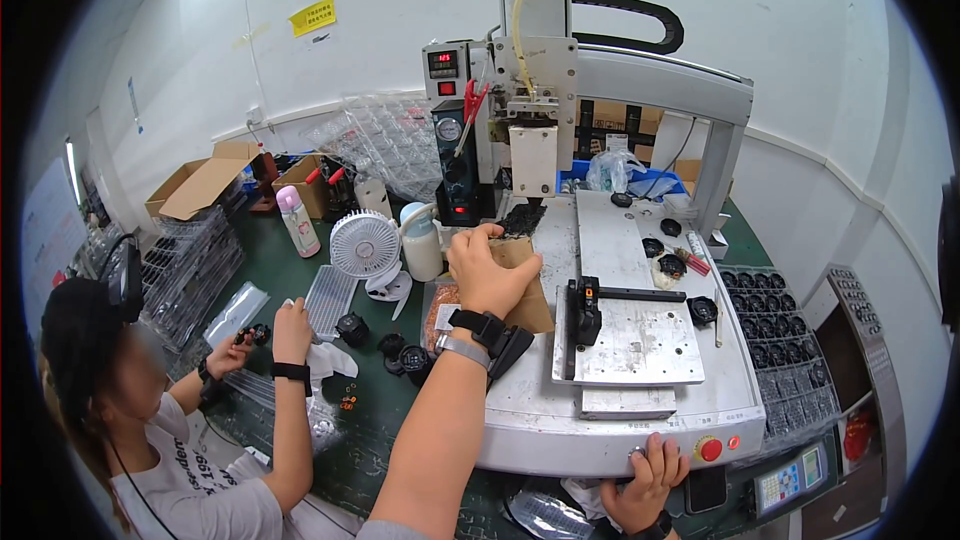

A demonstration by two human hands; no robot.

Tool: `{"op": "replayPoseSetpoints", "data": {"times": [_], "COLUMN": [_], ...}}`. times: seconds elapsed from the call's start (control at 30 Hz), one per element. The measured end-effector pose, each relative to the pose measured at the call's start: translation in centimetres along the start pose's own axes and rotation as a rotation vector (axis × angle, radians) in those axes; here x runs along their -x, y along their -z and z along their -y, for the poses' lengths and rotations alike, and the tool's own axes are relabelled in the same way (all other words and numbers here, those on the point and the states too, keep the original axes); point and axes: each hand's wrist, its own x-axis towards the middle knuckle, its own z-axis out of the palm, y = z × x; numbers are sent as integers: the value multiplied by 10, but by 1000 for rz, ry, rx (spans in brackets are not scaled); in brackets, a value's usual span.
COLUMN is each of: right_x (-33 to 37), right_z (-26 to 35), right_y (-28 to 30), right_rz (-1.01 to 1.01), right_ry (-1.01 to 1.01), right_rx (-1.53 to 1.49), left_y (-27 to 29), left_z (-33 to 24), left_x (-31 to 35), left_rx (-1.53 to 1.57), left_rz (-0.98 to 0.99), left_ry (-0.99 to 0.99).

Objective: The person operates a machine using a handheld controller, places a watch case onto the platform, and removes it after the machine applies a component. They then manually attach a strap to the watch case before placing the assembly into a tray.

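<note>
Brown cardboard piece [535, 308] is in my left hand, over the left side of the white machine [560, 448]. Nearest me, my right hand [645, 480] has its fingers curled and close together against the front panel; whether they press anything, I cannot tell. Just right of it I count two red controls: one large knob [709, 449], one smaller button [734, 443]. Farther in lies one metal plate [655, 352] bearing one black clamp [584, 320]. Level with that, my left hand [495, 275] has thumb and fingers clamped on the cardboard. Beyond stand one white fan [364, 246] and one pink-capped bottle [298, 223].
</note>
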Motion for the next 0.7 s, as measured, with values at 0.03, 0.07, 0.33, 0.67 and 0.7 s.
{"op": "replayPoseSetpoints", "data": {"times": [0.03, 0.07, 0.33, 0.67, 0.7], "right_x": [0, 0, 0, -8, -7], "right_z": [0, 0, 0, -9, -17], "right_y": [0, 0, -1, 26, 32], "right_rz": [0, -2, -14, -66, -154], "right_ry": [0, 6, 2, 39, 68], "right_rx": [0, -9, -4, -172, -290], "left_y": [0, -1, 0, 0, 2], "left_z": [0, 1, 0, 2, 2], "left_x": [0, 0, 0, -2, -3], "left_rx": [0, -2, 11, 42, 35], "left_rz": [0, -5, -2, -2, -2], "left_ry": [0, -7, 5, 24, 36]}}
